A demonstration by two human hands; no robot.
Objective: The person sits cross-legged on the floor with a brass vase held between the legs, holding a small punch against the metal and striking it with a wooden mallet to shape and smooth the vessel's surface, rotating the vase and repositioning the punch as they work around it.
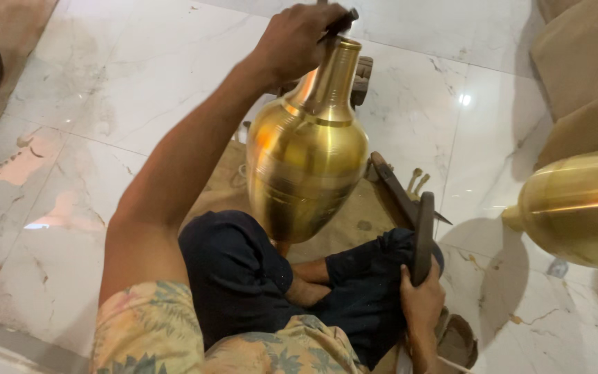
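Brass vase (307, 156) upright at centre, standing betw the knees, base hidden behind dark trousers (243, 277), so can't tell what it rests on. Left hand (297, 38) up at far end, fingers curled shut round a thin dark tool (344, 22) laid against the vase's mouth; wrist also touching the neck. Right hand (420, 301) near, low right, closed round the lower end of a dark flat bar (423, 235) held upright, well apart from the vase. More dark tools (396, 190) lying on brown mat (230, 180) just right of the vase. Second brass vessel (579, 208) at right edge, blurred, not touched.

Risks, as judged:
- Vase tall, narrow-necked, steadied from top only: sideways push at the mouth likely tips it onto marble floor (105, 83) → dent.
- Thin tool on polished rim: slip w/ pressure prob scratches the finish or jabs knuckles.
- Bar in right hand pointing up near the body of the vase: careless swing could knock it.
- Loose tools by the knee: shifting the leg may kick them into the base.
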